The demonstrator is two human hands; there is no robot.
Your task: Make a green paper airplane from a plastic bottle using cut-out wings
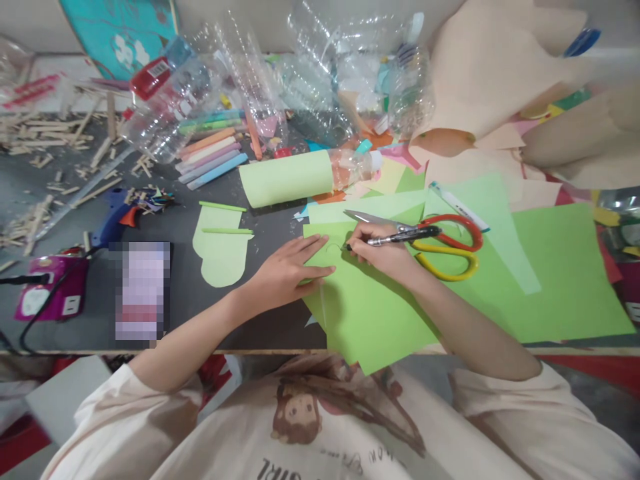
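Observation:
My right hand (pixel 377 248) grips a black pen (pixel 407 235), its tip on a bright green sheet of paper (pixel 380 313). A short curved line shows on the sheet just left of the tip. Flat on the left edge of that sheet lies my left hand (pixel 295 267), fingers apart, holding nothing. Beside my right hand rest scissors (pixel 450 248) with one red and one yellow handle loop, their blades partly behind the hand. Left of my left hand are pale green paper cutouts (pixel 223 247) with thin green strips across them. A bottle wrapped in pale green paper (pixel 287 177) lies beyond my hands.
A phone (pixel 143 290) with a blurred screen lies at left, near a blue glue gun (pixel 114 217) and a purple box (pixel 53 287). Coloured paper rolls (pixel 213 157), clear plastic bottles (pixel 320 87) and wood sticks (pixel 45 133) crowd the back. Brown paper (pixel 485 73) stands at right.

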